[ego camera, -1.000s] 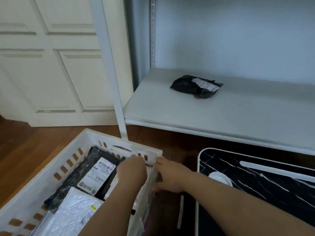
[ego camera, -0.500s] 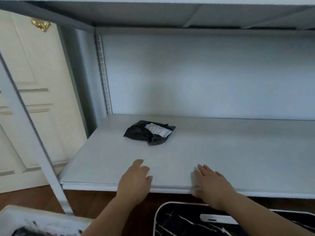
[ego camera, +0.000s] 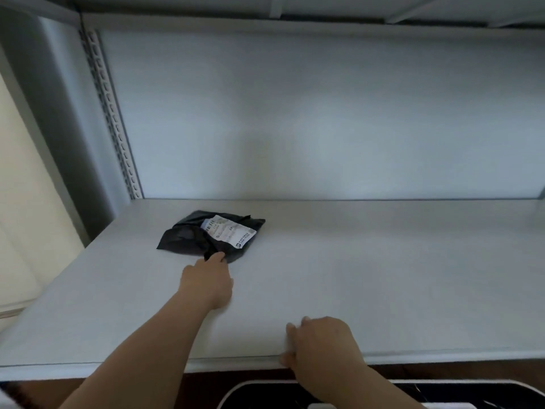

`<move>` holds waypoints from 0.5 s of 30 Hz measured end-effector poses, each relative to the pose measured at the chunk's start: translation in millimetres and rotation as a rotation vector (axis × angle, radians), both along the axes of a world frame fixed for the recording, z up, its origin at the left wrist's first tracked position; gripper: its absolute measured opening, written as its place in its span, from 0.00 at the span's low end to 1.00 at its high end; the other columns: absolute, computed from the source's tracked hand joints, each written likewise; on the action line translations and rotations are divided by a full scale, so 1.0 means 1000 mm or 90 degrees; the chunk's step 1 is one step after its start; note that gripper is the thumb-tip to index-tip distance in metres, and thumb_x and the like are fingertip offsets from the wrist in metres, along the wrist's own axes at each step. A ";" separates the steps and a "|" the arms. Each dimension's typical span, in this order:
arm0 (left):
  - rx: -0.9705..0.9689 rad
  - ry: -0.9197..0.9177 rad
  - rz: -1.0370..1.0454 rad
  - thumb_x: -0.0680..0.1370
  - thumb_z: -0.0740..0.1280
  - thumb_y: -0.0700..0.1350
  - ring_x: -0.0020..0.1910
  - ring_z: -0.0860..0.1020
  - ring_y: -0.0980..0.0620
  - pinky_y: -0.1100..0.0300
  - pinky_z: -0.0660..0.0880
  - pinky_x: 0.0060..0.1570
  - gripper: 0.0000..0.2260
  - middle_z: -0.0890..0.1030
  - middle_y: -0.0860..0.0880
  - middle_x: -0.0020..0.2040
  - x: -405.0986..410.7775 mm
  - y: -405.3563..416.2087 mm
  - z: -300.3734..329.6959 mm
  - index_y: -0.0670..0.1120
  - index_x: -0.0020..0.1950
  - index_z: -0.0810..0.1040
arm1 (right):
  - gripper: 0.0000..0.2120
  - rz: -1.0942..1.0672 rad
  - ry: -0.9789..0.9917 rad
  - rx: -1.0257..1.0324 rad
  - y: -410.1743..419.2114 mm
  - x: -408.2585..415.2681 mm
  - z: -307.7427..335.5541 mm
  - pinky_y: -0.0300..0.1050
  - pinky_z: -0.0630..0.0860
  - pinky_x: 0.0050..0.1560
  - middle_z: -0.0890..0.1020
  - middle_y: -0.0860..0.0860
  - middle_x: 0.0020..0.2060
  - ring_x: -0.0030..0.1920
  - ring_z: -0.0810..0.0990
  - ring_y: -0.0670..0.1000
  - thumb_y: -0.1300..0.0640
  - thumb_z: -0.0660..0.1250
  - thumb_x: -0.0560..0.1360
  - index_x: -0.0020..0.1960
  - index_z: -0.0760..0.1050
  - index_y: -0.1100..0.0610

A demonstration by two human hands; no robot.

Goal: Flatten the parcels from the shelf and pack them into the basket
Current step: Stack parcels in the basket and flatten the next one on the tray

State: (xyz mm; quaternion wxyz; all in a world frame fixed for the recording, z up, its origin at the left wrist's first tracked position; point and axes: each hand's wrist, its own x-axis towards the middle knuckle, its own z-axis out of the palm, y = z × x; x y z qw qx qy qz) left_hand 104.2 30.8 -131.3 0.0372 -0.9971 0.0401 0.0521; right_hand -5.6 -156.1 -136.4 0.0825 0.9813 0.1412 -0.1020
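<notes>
Black plastic, crumpled and uneven, made up the one parcel on the shelf; it lay on the left half of the grey-white board, towards the back, and its white shipping label faced up. Your left hand was stretched forward over the board, palm down, and its fingertips met the near edge of the parcel. The fingers were extended rather than curled, and no grip on the bag was visible; whether any finger was tucked under the plastic could not be told from this view. Your right hand was at the front edge of the shelf, well apart from the parcel, fingers bent over the board and the thumb at the lip; it held no parcel. A perforated metal upright stood at the back left corner of the bay, and a pale wall closed the rear. Below the shelf front, a dark object with a white rim showed at the bottom of the view; what it was could not be told. The basket was out of view
</notes>
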 end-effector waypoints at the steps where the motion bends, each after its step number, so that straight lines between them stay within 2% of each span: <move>1: -0.040 -0.007 0.002 0.82 0.54 0.49 0.64 0.71 0.46 0.53 0.69 0.59 0.16 0.64 0.48 0.71 -0.002 -0.001 -0.002 0.43 0.67 0.68 | 0.20 0.004 -0.014 -0.002 0.000 -0.001 0.000 0.47 0.61 0.44 0.75 0.57 0.59 0.58 0.75 0.58 0.45 0.53 0.81 0.67 0.68 0.56; 4: -0.131 -0.094 -0.022 0.82 0.54 0.44 0.59 0.75 0.46 0.55 0.70 0.55 0.12 0.69 0.48 0.65 -0.025 -0.006 -0.004 0.43 0.62 0.72 | 0.22 -0.008 -0.033 0.007 -0.001 -0.008 -0.001 0.47 0.63 0.45 0.75 0.56 0.59 0.57 0.75 0.57 0.43 0.52 0.81 0.69 0.65 0.55; 7: -0.237 -0.126 -0.062 0.82 0.56 0.44 0.59 0.75 0.49 0.57 0.71 0.58 0.13 0.73 0.49 0.63 -0.065 -0.010 -0.002 0.43 0.60 0.77 | 0.24 -0.024 -0.031 0.083 -0.007 -0.017 -0.003 0.47 0.69 0.53 0.72 0.55 0.63 0.61 0.73 0.56 0.41 0.52 0.81 0.69 0.65 0.56; 8: -0.276 -0.125 -0.078 0.81 0.58 0.45 0.57 0.75 0.49 0.56 0.71 0.58 0.12 0.76 0.49 0.60 -0.079 -0.012 -0.004 0.43 0.56 0.79 | 0.25 -0.040 -0.023 0.147 -0.013 -0.019 -0.004 0.47 0.69 0.57 0.73 0.54 0.65 0.63 0.73 0.55 0.40 0.52 0.81 0.69 0.66 0.55; 9: -0.308 -0.120 -0.086 0.80 0.61 0.47 0.54 0.76 0.51 0.56 0.72 0.57 0.12 0.79 0.49 0.55 -0.099 -0.014 -0.004 0.43 0.51 0.81 | 0.25 -0.089 -0.019 0.269 -0.020 -0.026 -0.004 0.45 0.68 0.60 0.73 0.52 0.67 0.65 0.73 0.54 0.40 0.54 0.80 0.70 0.67 0.54; 11: -0.362 -0.117 -0.052 0.77 0.66 0.50 0.44 0.76 0.54 0.61 0.72 0.48 0.12 0.81 0.51 0.44 -0.139 -0.018 -0.003 0.44 0.42 0.82 | 0.24 -0.242 -0.034 0.533 -0.036 -0.040 -0.003 0.41 0.66 0.62 0.77 0.49 0.64 0.64 0.74 0.50 0.41 0.58 0.79 0.69 0.72 0.53; 13: -0.435 -0.117 0.031 0.74 0.70 0.53 0.36 0.75 0.58 0.67 0.67 0.37 0.13 0.78 0.54 0.34 -0.174 -0.023 -0.001 0.46 0.34 0.80 | 0.21 -0.380 -0.088 0.697 -0.050 -0.056 -0.005 0.41 0.69 0.56 0.82 0.49 0.56 0.59 0.78 0.50 0.41 0.63 0.77 0.62 0.77 0.54; 15: -0.518 -0.127 0.141 0.71 0.74 0.53 0.31 0.73 0.58 0.67 0.65 0.33 0.16 0.76 0.53 0.29 -0.197 -0.025 -0.002 0.47 0.29 0.74 | 0.20 -0.471 -0.097 0.779 -0.057 -0.070 -0.010 0.44 0.72 0.52 0.82 0.50 0.50 0.53 0.80 0.51 0.41 0.67 0.74 0.56 0.77 0.56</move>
